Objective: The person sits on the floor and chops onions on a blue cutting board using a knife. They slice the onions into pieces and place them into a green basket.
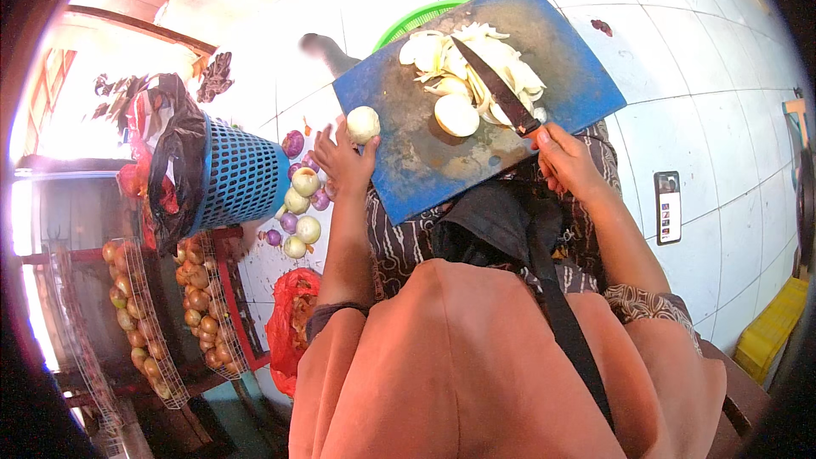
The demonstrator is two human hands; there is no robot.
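My left hand (347, 159) holds a peeled white onion (363, 125) at the left edge of a blue cutting board (408, 188), which lies across my lap. In my right hand (564, 156) is the handle of a kitchen knife (497, 86). Its dark blade points up and to the left, over a heap of sliced onion (510, 67). An onion half (456, 115), cut face up, lies on the board just below the heap. Peeled onions (296, 201) and small purple onions (288, 223) sit in a cluster on the floor beside my left forearm.
A blue perforated basket (245, 172) lined with a black plastic bag (169, 172) lies left of the onions. Onions fill wire racks (207, 312) at far left. A red plastic bag (287, 331) is near my left elbow. A green basket (414, 19) shows behind the board; a smartphone (668, 207) lies right.
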